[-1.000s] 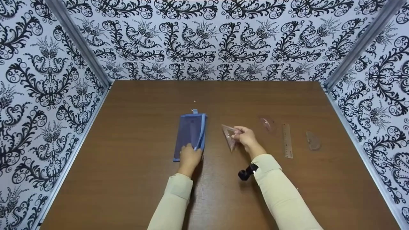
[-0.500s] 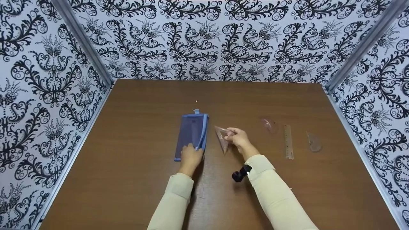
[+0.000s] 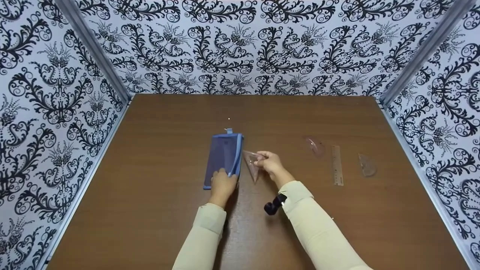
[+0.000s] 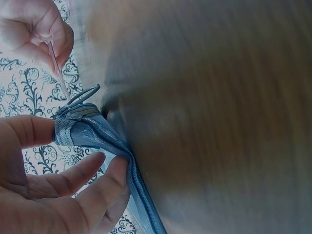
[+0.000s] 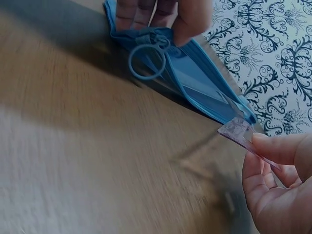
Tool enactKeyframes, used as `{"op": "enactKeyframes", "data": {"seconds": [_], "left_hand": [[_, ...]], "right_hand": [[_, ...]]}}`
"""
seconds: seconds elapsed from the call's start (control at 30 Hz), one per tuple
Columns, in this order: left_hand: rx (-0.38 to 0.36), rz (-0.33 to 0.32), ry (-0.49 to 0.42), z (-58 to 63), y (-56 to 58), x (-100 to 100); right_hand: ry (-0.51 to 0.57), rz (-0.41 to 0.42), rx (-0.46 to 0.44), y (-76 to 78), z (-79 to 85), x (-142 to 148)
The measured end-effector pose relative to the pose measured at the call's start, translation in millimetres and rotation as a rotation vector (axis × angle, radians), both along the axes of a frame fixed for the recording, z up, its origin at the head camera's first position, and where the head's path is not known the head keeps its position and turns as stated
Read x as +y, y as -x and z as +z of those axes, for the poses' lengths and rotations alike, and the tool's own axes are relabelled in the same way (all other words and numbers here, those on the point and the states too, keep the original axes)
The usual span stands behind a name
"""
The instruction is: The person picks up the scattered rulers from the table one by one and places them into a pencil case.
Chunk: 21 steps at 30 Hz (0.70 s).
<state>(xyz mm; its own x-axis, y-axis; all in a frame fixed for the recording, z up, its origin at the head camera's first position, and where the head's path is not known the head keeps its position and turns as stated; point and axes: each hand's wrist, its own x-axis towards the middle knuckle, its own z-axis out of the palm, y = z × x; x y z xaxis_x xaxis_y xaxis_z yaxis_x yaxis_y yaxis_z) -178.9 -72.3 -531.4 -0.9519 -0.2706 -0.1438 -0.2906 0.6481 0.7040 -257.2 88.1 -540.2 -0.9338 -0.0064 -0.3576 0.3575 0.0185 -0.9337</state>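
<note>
A blue zip pouch (image 3: 222, 152) with a see-through face lies on the table, its zip side towards the right. At its near end my left hand (image 3: 224, 185) grips the zip edge, thumb and fingers spreading the mouth apart. A ring-shaped zip pull (image 5: 146, 77) hangs by those fingers in the right wrist view. My right hand (image 3: 270, 165) pinches a clear, pinkish set square (image 5: 236, 130) between thumb and fingers. One corner of the set square points at the pouch and comes close to the open zip side.
On the right of the brown table (image 3: 157, 225) lie a pinkish protractor (image 3: 315, 146), a clear ruler (image 3: 337, 165) and a clear piece with a rounded edge (image 3: 367, 165). Patterned walls (image 3: 240, 48) enclose the table's back and sides.
My right hand has moved left with the set square, from a hand's width off to right beside the pouch. The left hand keeps its hold on the pouch.
</note>
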Motion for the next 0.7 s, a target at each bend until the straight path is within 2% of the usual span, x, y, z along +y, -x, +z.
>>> {"op": "enactKeyframes", "data": {"seconds": [0.43,0.53,0.6,0.7], "left_hand": [[-0.005,0.015,0.005,-0.8,2.2,1],[-0.009,0.011,0.003,-0.9,3.0,2],[-0.012,0.013,0.0,-0.8,3.0,1],[-0.014,0.016,0.002,-0.9,2.8,1]], "right_hand": [[0.016,0.023,-0.016,-2.0,2.1,-14],[0.011,0.026,0.011,3.4,-8.2,-16],[0.032,0.028,0.05,26.7,-53.1,-14],[0.097,0.048,0.061,79.2,-149.5,-7]]}}
